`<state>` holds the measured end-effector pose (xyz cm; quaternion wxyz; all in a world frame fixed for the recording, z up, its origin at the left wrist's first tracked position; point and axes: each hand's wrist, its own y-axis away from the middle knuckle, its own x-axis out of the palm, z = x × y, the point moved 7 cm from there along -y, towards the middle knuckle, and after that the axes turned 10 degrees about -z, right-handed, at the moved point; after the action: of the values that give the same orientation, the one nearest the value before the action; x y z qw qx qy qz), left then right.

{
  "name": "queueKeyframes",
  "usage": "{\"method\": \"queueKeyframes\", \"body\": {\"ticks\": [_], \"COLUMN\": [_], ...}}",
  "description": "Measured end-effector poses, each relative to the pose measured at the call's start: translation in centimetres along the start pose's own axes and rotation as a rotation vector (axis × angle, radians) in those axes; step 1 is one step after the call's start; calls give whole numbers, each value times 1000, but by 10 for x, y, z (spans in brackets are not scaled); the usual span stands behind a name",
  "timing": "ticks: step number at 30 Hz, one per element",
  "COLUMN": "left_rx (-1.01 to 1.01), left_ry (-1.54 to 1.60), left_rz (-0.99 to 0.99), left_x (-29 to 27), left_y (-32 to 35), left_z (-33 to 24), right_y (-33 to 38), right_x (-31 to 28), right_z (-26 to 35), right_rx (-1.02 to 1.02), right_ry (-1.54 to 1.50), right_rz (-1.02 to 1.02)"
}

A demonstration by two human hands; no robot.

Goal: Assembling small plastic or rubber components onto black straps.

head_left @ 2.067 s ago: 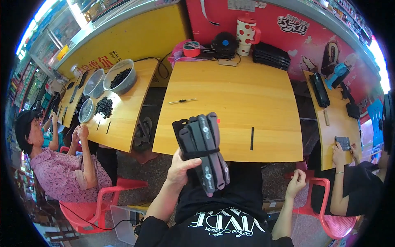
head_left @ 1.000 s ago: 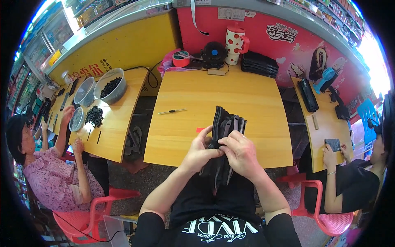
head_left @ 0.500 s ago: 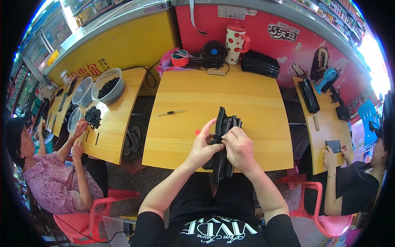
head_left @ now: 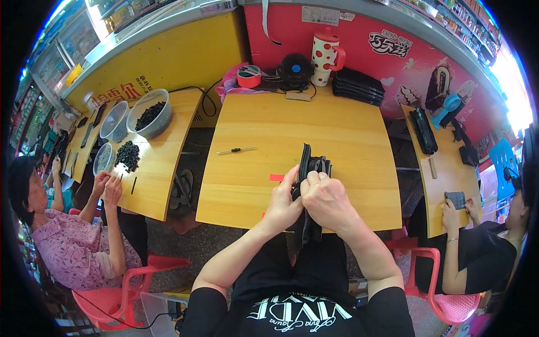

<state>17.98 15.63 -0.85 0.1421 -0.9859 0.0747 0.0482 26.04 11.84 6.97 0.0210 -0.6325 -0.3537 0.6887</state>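
Both my hands hold a stack of flat black panels (head_left: 310,163) on edge over the near side of the yellow wooden table (head_left: 337,135). My left hand (head_left: 283,203) grips the stack from the left. My right hand (head_left: 324,201) clasps it from the right and top, and the lower end hangs past the table's front edge toward my lap. A small screwdriver (head_left: 236,150) lies on the table to the left, beyond my hands. A red tag (head_left: 276,177) sits on the wood by my left thumb.
At the table's far edge stand a dotted mug (head_left: 327,56), a tape roll (head_left: 249,76), a black fan (head_left: 296,70) and stacked black panels (head_left: 359,85). On the left table are bowls (head_left: 149,115) of small black parts, where a seated person (head_left: 67,247) works. Another person (head_left: 483,247) sits right.
My left hand first held the fanned panels alone, then my right hand joined it. Together they have turned the panels on edge and squeezed them into a tight stack at the table's near edge.
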Motion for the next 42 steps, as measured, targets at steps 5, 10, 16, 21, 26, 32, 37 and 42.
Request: {"method": "queueKeyframes", "body": {"ticks": [5,10,16,21,26,32,37,42], "left_rx": [-91,-69,-167,-109,-218,-116,-180,-156], "left_ry": [-7,48,139,131,224,93,161,153], "left_rz": [-2,5,30,-45,-23,-20,-14,-23], "left_x": [-1,0,6,0,2,4,4,2], "left_y": [2,2,5,7,9,8,9,7], "left_z": [11,5,2,10,12,11,9,11], "right_y": [4,12,28,43,39,27,29,26], "right_x": [1,2,3,-4,2,0,13,12], "right_z": [0,1,-5,-31,-42,-33,-32,-34], "right_rx": [-34,-31,60,331,511,335,313,479], "right_ry": [-11,45,-79,-225,-645,-430,-516,-674], "right_rz": [-49,-100,-272,-571,-329,-277,-248,-199]}}
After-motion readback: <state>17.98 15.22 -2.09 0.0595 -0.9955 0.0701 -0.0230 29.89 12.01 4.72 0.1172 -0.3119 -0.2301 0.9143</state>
